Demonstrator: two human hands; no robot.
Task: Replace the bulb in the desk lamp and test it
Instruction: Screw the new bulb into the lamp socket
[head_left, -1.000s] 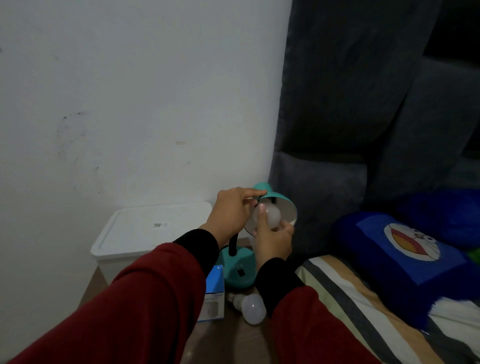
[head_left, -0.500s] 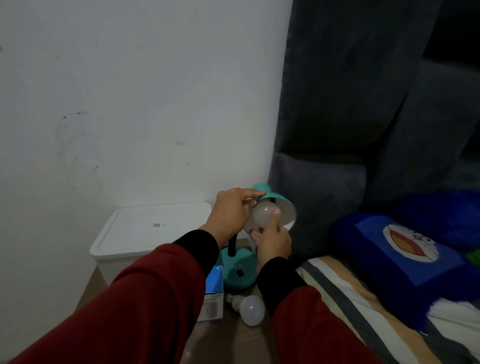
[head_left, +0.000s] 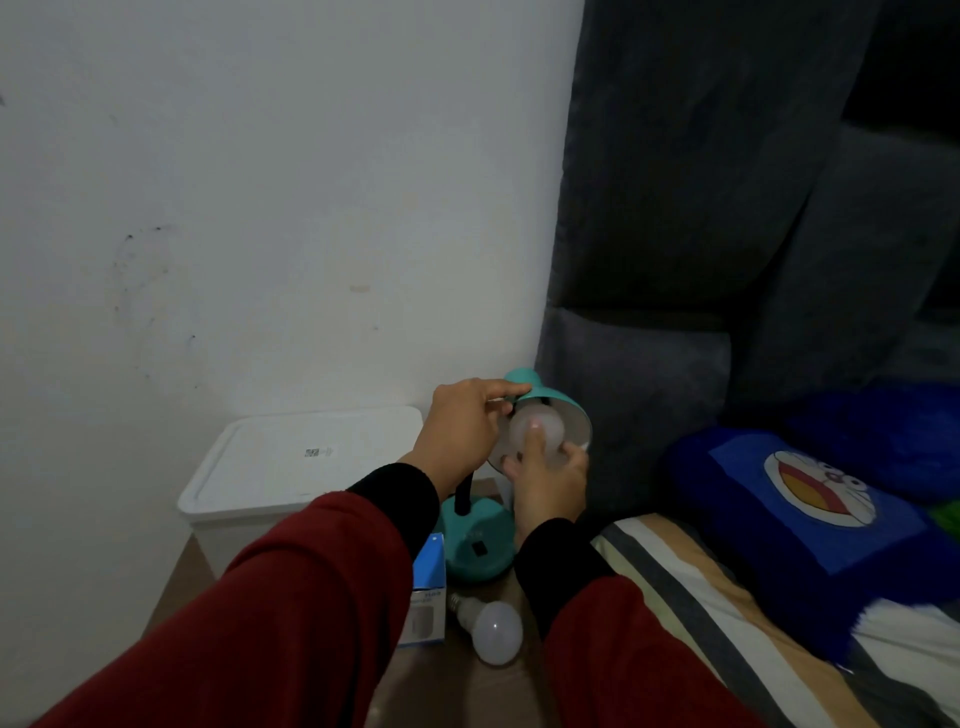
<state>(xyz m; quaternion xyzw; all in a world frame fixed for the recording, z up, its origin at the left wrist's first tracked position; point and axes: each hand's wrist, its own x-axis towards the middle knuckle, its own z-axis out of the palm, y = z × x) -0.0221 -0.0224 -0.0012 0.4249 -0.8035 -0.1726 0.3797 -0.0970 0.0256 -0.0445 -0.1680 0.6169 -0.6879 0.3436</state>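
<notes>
left hand (head_left: 462, 426) pinches the rim of the teal metal cone shade (head_left: 550, 410) of the desk lamp, steadying it. right hand (head_left: 545, 483) has fingers wrapped round the frosted white globe bulb (head_left: 537, 431), which sits in the shade's mouth, thumb pressed on its front. looks like threading in. bulb likely light, smooth, breakable: hold round the widest part, turn gently, no squeeze. gooseneck probably flexes, so the shade needs bracing. a second white bulb (head_left: 496, 631) lies on the brown surface beside a blue and white carton (head_left: 428, 592), near the round teal lamp base (head_left: 475, 543). room tight: white lidded plastic box (head_left: 291, 462) left, grey padded headboard (head_left: 639, 405) just behind, striped bedding (head_left: 701, 597) right.
</notes>
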